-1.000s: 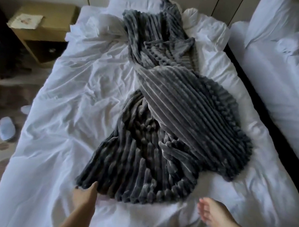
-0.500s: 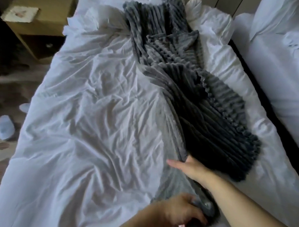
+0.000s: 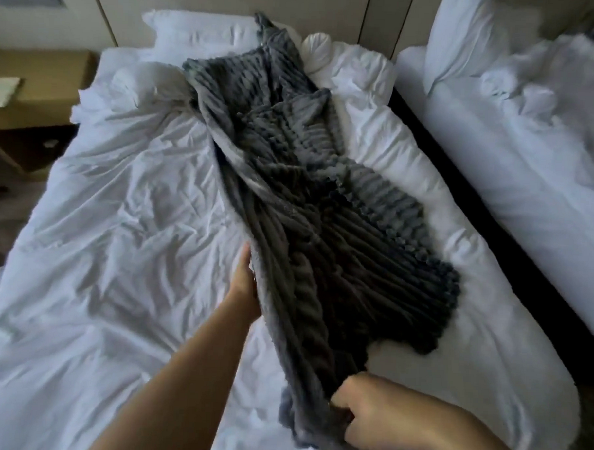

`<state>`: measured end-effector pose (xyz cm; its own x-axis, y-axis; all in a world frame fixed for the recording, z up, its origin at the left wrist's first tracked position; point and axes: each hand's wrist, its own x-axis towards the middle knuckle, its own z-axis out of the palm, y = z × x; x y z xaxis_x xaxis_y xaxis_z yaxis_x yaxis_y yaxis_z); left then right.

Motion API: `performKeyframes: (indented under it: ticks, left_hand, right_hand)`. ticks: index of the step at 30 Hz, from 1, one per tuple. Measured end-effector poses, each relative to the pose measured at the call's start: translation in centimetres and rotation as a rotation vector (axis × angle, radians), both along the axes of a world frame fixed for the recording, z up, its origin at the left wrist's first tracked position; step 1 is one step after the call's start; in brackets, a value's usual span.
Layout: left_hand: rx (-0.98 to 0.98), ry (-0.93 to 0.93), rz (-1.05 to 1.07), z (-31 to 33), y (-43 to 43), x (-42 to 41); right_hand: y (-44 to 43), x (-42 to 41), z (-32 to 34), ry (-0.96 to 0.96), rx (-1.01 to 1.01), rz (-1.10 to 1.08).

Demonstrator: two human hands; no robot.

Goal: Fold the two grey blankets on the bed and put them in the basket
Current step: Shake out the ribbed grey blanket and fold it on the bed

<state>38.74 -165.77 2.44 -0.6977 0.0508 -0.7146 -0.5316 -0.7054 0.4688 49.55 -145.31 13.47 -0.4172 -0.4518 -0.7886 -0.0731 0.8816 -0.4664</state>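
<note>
A dark grey ribbed blanket [image 3: 321, 260] lies gathered in a long strip down the white bed [image 3: 117, 251], from the pillows to the near edge. A lighter grey ribbed layer [image 3: 402, 209] spreads out beneath it on the right; I cannot tell where one blanket ends and the other begins. My left hand [image 3: 243, 287] lies flat along the strip's left edge, its fingers hidden under the fabric. My right hand [image 3: 365, 418] grips the bunched near end of the blanket. No basket is in view.
A wooden nightstand [image 3: 32, 91] stands left of the bed, with floor below it. A second white bed [image 3: 529, 173] lies to the right across a dark gap [image 3: 492, 240]. White pillows [image 3: 202, 30] sit at the headboard wall.
The hands have swapped places: my right hand now grips the near end and my left has reached up the left edge. The blanket was drawn from a wide heap into a narrow strip.
</note>
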Motion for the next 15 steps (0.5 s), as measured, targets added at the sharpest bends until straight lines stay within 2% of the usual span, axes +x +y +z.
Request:
performKeyframes:
  ticks: [1, 3, 6, 8, 10, 13, 14, 15]
  left_hand:
    - [0.011, 0.003, -0.059, 0.6, 0.9, -0.8]
    - [-0.102, -0.026, -0.161, 1.8, 2.4, -1.7]
    - [-0.283, -0.075, -0.229, 4.3, 2.2, -1.9]
    - [-0.32, 0.015, -0.23, 8.1, -0.3, -1.7]
    - [-0.303, 0.194, -0.027, 12.8, -4.7, -1.5]
    - [-0.105, 0.509, 0.457, 18.3, -12.4, -0.1]
    - [-0.092, 0.555, 0.503, 19.0, -13.9, 1.0]
    - [-0.149, 0.567, 0.462, 18.8, -14.6, 2.3]
  right_hand:
    - [1.2, 0.2, -0.1, -0.005, 0.04, 0.057]
    - [3.7, -0.1, -0.3, -0.042, 0.132, 0.072]
    - [7.1, -1.6, -0.4, -0.074, 0.222, -0.101]
    - [8.2, -3.1, 0.3, 0.035, 0.155, -0.269]
    - [7.9, -4.9, 1.4, 0.177, 0.068, -0.424]
    - [3.4, -6.8, 3.7, 0.308, -0.093, -0.486]
    - [1.1, -6.9, 4.5, 0.329, -0.164, -0.499]
    - [-1.5, -6.7, 5.0, 0.344, -0.247, -0.517]
